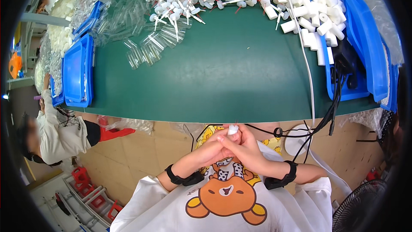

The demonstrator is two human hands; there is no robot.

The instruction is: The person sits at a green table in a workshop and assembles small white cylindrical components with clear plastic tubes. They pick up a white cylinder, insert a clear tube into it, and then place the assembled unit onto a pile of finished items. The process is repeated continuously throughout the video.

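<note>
My left hand [211, 152] and my right hand [247, 147] are closed together in front of my body, just short of the table's near edge. Between their fingers sits a small white part [233, 129] with a bit of red at its top; the fingers hide its lower end. The right thumb lies across the left hand. On the far side of the green table [201, 77] lie a heap of white stems with translucent round caps and red ends [184, 0], several clear tubes [146, 49] and a pile of white cylinders [315, 19].
Blue trays [77, 71] stand at the table's left end, and more blue trays [365, 38] lean at the right. A white cable [307, 64] crosses the tabletop; black cables [337, 103] hang over its edge. A fan [360, 208] is lower right. Another person [64, 135] works at left.
</note>
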